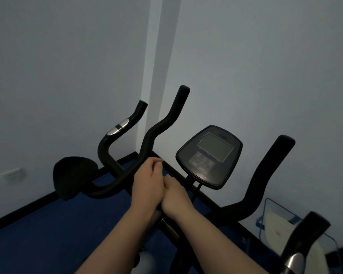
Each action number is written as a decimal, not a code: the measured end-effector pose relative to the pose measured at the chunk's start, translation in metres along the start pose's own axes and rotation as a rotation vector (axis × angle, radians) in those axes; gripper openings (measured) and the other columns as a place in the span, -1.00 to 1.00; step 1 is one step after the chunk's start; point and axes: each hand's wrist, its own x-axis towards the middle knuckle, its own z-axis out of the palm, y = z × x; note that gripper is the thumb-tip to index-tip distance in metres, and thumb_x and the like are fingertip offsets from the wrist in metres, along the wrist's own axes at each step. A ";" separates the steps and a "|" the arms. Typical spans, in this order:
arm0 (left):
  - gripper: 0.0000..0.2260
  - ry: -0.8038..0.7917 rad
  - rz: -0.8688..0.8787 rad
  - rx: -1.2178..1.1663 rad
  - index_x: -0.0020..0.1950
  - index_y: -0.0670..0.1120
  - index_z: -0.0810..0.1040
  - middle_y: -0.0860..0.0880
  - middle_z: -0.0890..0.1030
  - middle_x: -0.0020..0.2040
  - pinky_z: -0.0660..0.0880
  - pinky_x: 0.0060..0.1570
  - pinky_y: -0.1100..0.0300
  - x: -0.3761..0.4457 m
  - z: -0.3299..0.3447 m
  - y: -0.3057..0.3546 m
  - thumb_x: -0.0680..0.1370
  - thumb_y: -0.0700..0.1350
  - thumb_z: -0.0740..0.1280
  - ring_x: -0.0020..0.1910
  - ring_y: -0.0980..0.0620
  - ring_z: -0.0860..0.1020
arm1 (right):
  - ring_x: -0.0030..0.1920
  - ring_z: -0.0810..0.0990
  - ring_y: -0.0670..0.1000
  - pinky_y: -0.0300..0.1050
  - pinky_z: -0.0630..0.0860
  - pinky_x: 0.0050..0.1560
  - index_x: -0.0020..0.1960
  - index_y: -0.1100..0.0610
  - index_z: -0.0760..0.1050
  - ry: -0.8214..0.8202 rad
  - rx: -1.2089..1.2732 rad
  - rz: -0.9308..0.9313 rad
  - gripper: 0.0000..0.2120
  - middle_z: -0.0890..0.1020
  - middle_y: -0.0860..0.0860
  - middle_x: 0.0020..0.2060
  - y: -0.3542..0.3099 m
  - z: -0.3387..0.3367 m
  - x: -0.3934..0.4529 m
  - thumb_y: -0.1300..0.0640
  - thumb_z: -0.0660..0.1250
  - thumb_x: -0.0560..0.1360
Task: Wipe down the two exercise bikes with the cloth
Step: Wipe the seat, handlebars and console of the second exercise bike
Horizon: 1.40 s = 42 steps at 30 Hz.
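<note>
Near the console, both hands meet over the bar, fingers curled; no cloth visible, so what they grip is unclear.

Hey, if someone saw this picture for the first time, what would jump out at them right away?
First, the two bare hands pressed together at centre, the left hand beside the right hand, over the bike's black handlebar. No cloth is visible in either. Next, the dark console with its blank grey screen, just right of the hands. Behind on the left sits a second bike's handlebar with a silver sensor, against a pale wall.
</note>
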 end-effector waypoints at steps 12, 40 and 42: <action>-0.80 0.015 0.069 -0.079 0.04 0.07 0.61 0.15 0.63 -0.08 0.50 -0.06 0.32 -0.034 -0.029 -0.012 0.60 -0.15 0.22 -0.06 0.26 0.58 | -0.17 0.52 -0.18 -0.21 0.43 -0.26 -0.09 -0.10 0.45 0.215 -0.071 -0.223 -0.78 0.56 -0.15 -0.19 -0.007 0.013 -0.039 -0.02 0.05 0.60; -0.71 0.155 -0.018 0.025 0.30 0.29 0.31 0.28 0.44 0.27 0.37 0.33 0.14 -0.121 -0.043 -0.070 0.60 0.10 0.03 0.29 0.30 0.38 | 0.52 -0.02 -0.15 -0.27 0.05 0.40 0.54 -0.13 0.03 -0.028 -0.544 -0.629 -0.52 -0.06 -0.21 0.55 0.019 0.004 -0.054 -0.01 0.01 0.64; -0.66 0.128 0.043 0.100 0.37 0.18 0.31 0.18 0.41 0.34 0.29 0.40 0.13 -0.115 -0.042 -0.063 0.60 0.06 0.02 0.36 0.25 0.31 | 0.51 0.04 -0.12 -0.17 0.18 0.41 0.55 -0.13 -0.02 -0.073 -0.513 -0.544 -0.51 -0.07 -0.18 0.55 0.018 -0.001 -0.046 -0.04 -0.01 0.65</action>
